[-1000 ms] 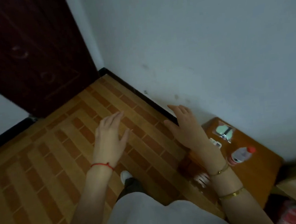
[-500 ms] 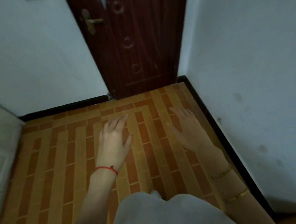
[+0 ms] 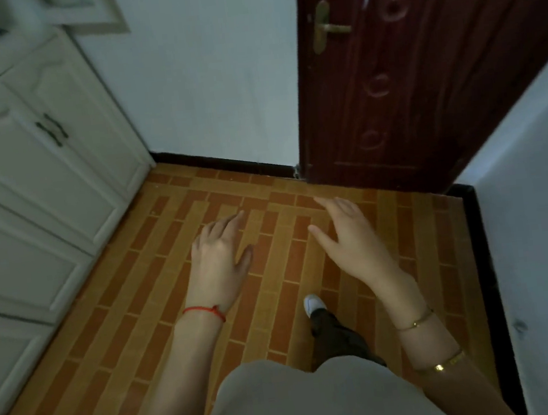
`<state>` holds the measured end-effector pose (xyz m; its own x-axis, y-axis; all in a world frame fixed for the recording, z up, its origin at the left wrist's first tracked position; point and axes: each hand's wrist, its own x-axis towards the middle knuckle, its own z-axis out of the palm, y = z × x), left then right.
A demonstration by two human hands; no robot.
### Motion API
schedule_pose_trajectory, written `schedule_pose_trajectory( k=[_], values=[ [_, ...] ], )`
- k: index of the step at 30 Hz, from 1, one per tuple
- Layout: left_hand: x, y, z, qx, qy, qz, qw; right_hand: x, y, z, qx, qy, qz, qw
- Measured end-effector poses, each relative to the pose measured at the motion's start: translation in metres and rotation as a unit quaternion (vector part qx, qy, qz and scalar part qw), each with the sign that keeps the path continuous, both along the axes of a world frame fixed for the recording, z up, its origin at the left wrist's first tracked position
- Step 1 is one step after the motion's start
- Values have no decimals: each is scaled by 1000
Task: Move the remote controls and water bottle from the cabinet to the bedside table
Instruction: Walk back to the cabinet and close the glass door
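Two hands hanging out in front over the floor, palms down, both empty. Left hand (image 3: 219,263) sitting a bit left of centre, fingers (image 3: 225,222) loosely stretched forward and close together, thumb angling off to the right, holding nothing. Red string bracelet (image 3: 205,310) wrapping the left wrist. Right hand (image 3: 354,243) floating just to the right of it, well apart from the left, fingers (image 3: 336,205) spread a little wider, thumb poking out toward the left, also gripping nothing. Two thin gold bangles (image 3: 416,322) riding further down the right forearm.

Below all that, striped orange and tan brick-pattern floor (image 3: 141,305) filling the middle. One white shoe tip (image 3: 312,304) peeking out between the forearms, dark trouser leg behind it, and a pale grey shirt covering the bottom edge.

White cabinet (image 3: 37,185) standing along the left side, panelled doors shut, dark handles (image 3: 52,129) showing on the doors. Top of it mostly cut off and blurry, so can't tell what's sitting up there. Remotes and water bottle not showing anywhere, bedside table neither.

Dark red wooden door (image 3: 404,75) standing ahead on the right with a brass lever handle (image 3: 326,27). Pale walls on both sides, black skirting board (image 3: 227,163) running along the bottom.
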<state>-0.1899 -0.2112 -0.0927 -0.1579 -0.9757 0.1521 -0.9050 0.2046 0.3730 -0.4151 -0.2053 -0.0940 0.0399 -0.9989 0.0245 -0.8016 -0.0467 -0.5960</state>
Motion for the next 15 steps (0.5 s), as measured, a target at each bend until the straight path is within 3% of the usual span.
schedule_pose_trajectory(
  k=[15],
  values=[
    [-10, -167, 24, -51, 5, 217, 975, -3, -270, 30, -33, 12, 204, 978]
  ],
)
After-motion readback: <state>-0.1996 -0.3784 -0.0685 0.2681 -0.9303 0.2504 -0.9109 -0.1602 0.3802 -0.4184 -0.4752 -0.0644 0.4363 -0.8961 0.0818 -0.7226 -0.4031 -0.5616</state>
